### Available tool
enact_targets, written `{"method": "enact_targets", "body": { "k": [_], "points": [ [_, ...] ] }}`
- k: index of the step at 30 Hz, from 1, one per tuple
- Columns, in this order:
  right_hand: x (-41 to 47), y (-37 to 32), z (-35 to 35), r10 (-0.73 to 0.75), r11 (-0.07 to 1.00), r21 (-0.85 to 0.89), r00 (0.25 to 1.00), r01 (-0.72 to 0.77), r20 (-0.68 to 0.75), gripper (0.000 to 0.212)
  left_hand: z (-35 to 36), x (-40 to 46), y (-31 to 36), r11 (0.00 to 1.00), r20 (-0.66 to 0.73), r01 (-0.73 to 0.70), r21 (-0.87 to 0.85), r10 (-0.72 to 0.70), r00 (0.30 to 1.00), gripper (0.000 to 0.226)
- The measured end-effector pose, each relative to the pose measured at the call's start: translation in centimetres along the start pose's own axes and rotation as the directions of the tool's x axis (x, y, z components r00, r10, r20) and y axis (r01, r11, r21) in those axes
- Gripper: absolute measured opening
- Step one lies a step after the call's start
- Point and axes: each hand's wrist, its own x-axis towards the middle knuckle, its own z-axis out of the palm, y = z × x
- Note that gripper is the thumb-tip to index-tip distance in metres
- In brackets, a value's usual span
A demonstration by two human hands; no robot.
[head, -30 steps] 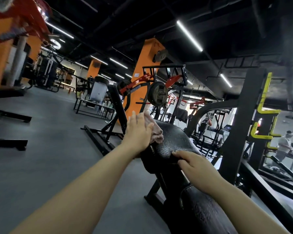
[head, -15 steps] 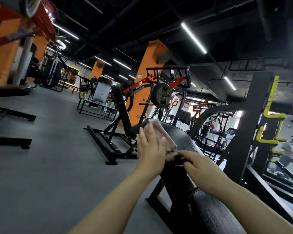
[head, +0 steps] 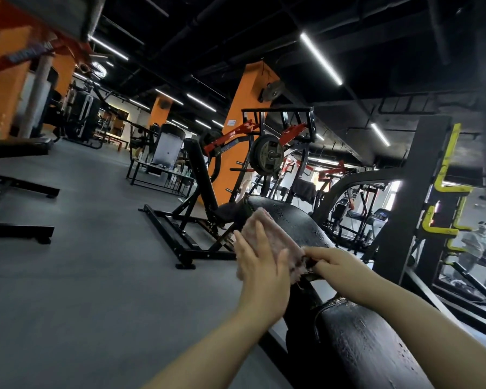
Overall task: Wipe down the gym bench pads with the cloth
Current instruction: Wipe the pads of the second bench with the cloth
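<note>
While the left hand point(head: 260, 262) lay flat with straight fingers pressing the pink, fuzzy cloth point(head: 267, 234) against the left side of the upper bench pad point(head: 295, 223), the right hand point(head: 340, 266) curled its fingers over that pad's lower edge, touching the cloth's corner. Both pads were black, cracked, glossy vinyl; the lower bench pad point(head: 368, 341) looked rounded.

Dim hall, lit by ceiling strip lights point(head: 320, 58); daylight glare far right of them. Wide-angle bending at edges, upper-left corner blurred, wet sheen on bench pad point(head: 298, 220).
</note>
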Motion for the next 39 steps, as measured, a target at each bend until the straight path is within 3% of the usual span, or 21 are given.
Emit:
{"method": "enact_targets", "body": {
  "k": [3,9,11,13,15,17,19,21,22,26,30,35,37,39],
  "points": [
    [-0.2,-0.4,-0.1,-0.051,0.999,0.014,0.995,0.053,-0.084,0.053,-0.6,1.9,0.2,0.999,0.025,-0.042,-0.002,0.042,0.999,0.06],
    [1.3,-2.5,-0.6,-0.311,0.942,-0.184,0.934,0.279,-0.175,0.053,-2.9,7.8,0.6,0.997,0.0,-0.072,0.024,0.072,0.997,0.049],
    [2.5,-3.4,-0.7,-0.346,0.927,-0.215,0.924,0.308,-0.166,0.052,-4.0,9.7,0.6,0.998,0.05,-0.067,0.011,0.066,0.997,0.051],
    [3.8,-4.2,-0.5,-0.361,0.919,-0.216,0.923,0.329,-0.131,0.049,-5.2,11.0,0.7,0.986,0.137,0.01,-0.166,0.013,0.991,0.057],
    [5.1,-5.0,0.0,-0.339,0.921,-0.225,0.938,0.317,-0.067,0.049,-6.6,11.2,1.0,0.957,0.272,0.051,-0.285,0.03,0.962,0.045],
    [5.8,-5.7,0.4,-0.311,0.934,-0.194,0.95,0.3,-0.031,0.048,-7.8,11.0,1.1,0.971,0.357,0.036,-0.235,0.052,0.933,0.042],
    [6.0,-5.9,0.6,-0.311,0.931,-0.215,0.95,0.295,-0.043,0.047,-8.8,11.4,0.6,0.98,0.286,0.021,-0.198,0.037,0.958,0.032],
    [6.1,-5.9,0.5,-0.338,0.89,-0.34,0.94,0.304,-0.046,0.049,-9.8,11.1,0.3,0.994,0.157,-0.006,-0.111,0.023,0.987,0.039],
    [6.1,-5.8,0.4,-0.353,0.866,-0.393,0.935,0.309,-0.042,0.049,-10.2,10.8,0.1,0.995,0.174,-0.003,-0.102,0.021,0.985,0.042],
    [6.6,-5.6,0.0,-0.339,0.833,-0.469,0.941,0.293,-0.016,0.049,-11.0,11.0,0.5,0.945,0.407,0.242,-0.221,-0.136,0.903,0.071],
    [7.3,-4.3,-0.4,-0.315,0.823,-0.508,0.949,0.254,-0.036,0.053,-10.2,14.2,2.4,0.973,0.484,0.21,-0.094,-0.139,0.864,0.085],
    [8.7,-2.7,-0.7,-0.382,0.82,-0.488,0.921,0.298,-0.081,0.102,-9.2,18.8,5.1,0.965,0.634,0.125,0.232,-0.247,0.733,0.096],
    [9.5,-2.0,-1.0,-0.387,0.84,-0.444,0.918,0.313,-0.086,0.097,-8.5,20.3,5.9,0.944,0.667,0.106,0.313,-0.298,0.682,0.097],
    [10.6,-1.0,-1.2,-0.378,0.87,-0.359,0.925,0.339,-0.044,0.076,-7.2,21.6,6.4,0.928,0.709,0.098,0.358,-0.339,0.618,0.098]
  ]
}}
